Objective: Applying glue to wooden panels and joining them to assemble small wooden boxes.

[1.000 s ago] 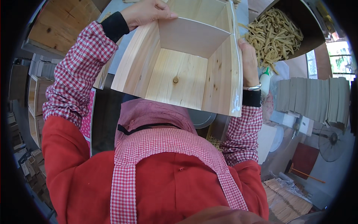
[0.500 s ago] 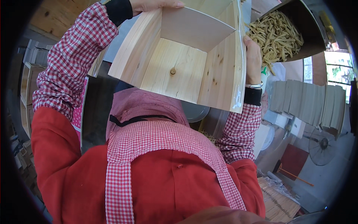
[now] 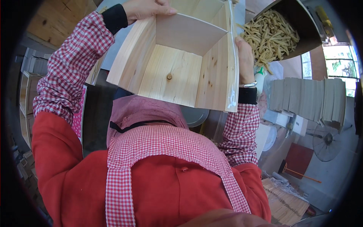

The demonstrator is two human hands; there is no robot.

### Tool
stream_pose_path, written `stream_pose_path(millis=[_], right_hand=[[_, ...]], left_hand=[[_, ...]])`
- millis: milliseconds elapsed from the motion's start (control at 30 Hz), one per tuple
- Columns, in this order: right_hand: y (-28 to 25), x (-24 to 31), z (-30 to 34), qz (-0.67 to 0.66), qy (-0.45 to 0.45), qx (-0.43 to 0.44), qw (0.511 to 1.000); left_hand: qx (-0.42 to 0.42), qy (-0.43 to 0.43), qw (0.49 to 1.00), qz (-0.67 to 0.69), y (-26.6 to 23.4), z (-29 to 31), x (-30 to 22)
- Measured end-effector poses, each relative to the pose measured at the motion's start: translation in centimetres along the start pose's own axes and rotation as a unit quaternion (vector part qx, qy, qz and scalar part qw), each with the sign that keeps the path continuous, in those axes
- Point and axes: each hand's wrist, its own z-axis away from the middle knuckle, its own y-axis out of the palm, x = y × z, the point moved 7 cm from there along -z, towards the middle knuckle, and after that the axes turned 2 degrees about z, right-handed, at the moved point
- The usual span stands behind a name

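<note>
While the left hand point(image 3: 145, 8) pinches a flat divider point(image 3: 189, 32), the right hand point(image 3: 245, 60) clasps the knotty wooden box point(image 3: 170, 81).

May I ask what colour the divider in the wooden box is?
The divider is pale greyish beige, best seen in head view.

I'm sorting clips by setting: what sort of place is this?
Probably a woodworking workshop: the left hand and right hand are on an unpainted wooden box, with a row of grey panels and a heap of pale strips to the right.
</note>
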Motion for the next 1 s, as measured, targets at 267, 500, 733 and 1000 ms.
stream_pose_path(millis=[267, 500, 733, 1000], right_hand=[[0.3, -2.6, -0.4, -0.155, 0.132, -0.014, 0.979], [1.9, -2.4, 0.0, -0.292, 0.204, -0.01, 0.934], [1.5, -2.7, 0.4, -0.245, 0.236, -0.005, 0.94], [0.9, -1.5, 0.2, -0.214, 0.24, -0.033, 0.946]], left_hand=[[-0.192, 0.111, 0.964, 0.145, 0.2, 0.2, -1.8], [-0.074, 0.008, 0.977, 0.199, 0.1, -1.5, -0.9], [0.011, 0.161, 0.948, 0.273, 1.2, -0.8, -1.0], [-0.065, -0.003, 0.975, 0.211, 0.9, -0.8, -1.0]])
